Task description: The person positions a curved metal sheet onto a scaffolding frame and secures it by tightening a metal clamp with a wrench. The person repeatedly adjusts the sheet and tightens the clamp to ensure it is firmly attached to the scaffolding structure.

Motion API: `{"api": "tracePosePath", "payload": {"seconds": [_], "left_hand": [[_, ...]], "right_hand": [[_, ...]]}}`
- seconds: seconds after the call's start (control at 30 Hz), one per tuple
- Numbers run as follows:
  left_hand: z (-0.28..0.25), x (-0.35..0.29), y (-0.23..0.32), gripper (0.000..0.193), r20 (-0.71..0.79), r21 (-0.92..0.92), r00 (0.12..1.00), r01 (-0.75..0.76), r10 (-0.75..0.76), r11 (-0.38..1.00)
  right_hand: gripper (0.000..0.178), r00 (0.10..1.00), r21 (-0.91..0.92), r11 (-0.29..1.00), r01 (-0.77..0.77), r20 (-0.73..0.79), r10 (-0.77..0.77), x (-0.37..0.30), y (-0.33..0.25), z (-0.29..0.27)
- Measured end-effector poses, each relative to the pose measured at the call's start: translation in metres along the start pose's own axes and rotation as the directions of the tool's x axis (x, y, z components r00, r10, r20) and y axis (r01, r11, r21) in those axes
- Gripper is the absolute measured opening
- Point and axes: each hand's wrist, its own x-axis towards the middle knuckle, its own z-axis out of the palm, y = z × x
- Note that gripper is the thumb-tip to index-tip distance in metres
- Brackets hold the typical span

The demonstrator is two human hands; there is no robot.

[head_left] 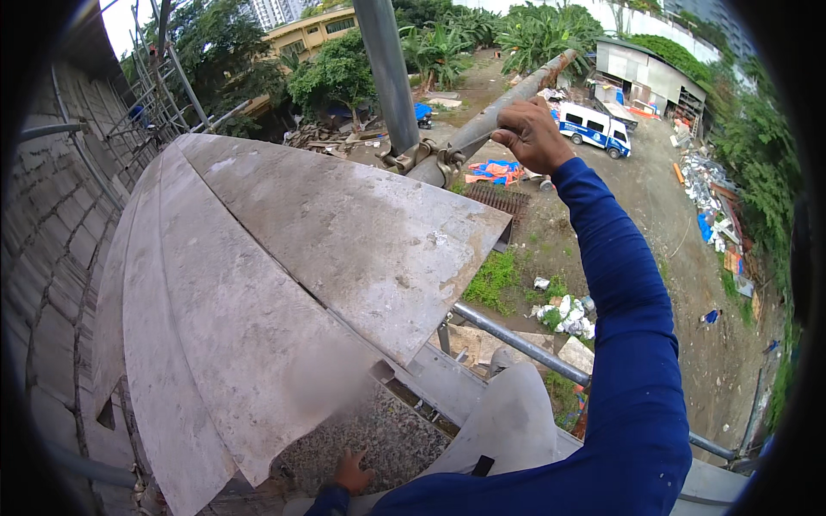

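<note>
My right hand [535,136] is raised in front of a slanting rusty scaffold tube [490,120], its fingers curled in and the thumb pointing left. What it grips, if anything, is too small to make out; a thin line runs near the thumb. Metal couplers [430,162] join this tube to an upright grey post [387,77]. Low down, my left hand [351,473] rests with fingers apart at a rough, speckled grey surface [370,434]. Large mortar-stained boards [344,232] overlap beside it, covering most of the platform ahead and to the left.
A block wall [52,224] rises on the left with scaffolding beyond. A horizontal rail [525,344] runs below my right arm, and past the platform edge the ground lies far down. A white and blue van [594,129], a shed [645,73] and debris piles stand there.
</note>
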Motion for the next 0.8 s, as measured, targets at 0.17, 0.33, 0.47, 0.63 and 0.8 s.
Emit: {"api": "tracePosePath", "payload": {"seconds": [0.17,0.33,0.47,0.63,0.8], "left_hand": [[-0.008,0.021,-0.005,0.086,0.071,-0.004,0.997,-0.001,0.002,1.0],[-0.008,0.02,0.004,0.082,0.054,-0.129,0.999,0.005,0.002,0.992],[0.013,0.05,-0.02,0.088,-0.026,-0.004,0.998,-0.057,0.057,0.998],[0.011,0.052,-0.029,0.089,-0.028,-0.006,0.998,-0.056,0.055,0.998],[0.003,0.042,-0.036,0.087,-0.05,-0.011,0.994,-0.096,0.095,0.995]], "right_hand": [[0.042,0.928,0.41,0.864,-0.294,-0.095,0.361,-0.056,-0.022,0.073],[0.032,0.661,0.829,0.424,-0.364,-0.091,0.745,-0.093,-0.109,0.139],[0.016,0.349,0.959,-0.212,-0.186,0.266,0.899,-0.076,-0.174,0.175],[0.017,0.397,0.938,-0.241,-0.247,0.325,0.858,-0.072,-0.196,0.142],[0.027,0.452,0.921,0.219,-0.321,-0.054,0.89,-0.081,-0.177,0.127]]}}
